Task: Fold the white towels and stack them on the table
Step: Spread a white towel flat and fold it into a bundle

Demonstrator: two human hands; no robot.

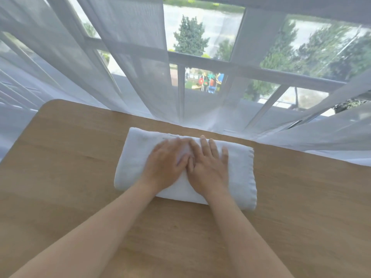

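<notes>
A folded white towel [239, 173] lies as a thick rectangle on the wooden table [70, 177], near the table's far edge. My left hand [166, 163] rests flat on the middle of the towel with its fingers spread and slightly blurred. My right hand [210, 165] lies flat beside it, palm down, thumbs nearly touching. Neither hand grips the cloth. Both forearms reach in from the bottom of the view. I see no other towel.
Sheer white curtains [130, 67] hang behind the table and brush its far edge. A window with white frames [220, 63] stands behind them, showing trees outside. Bare wood lies to the left, right and front of the towel.
</notes>
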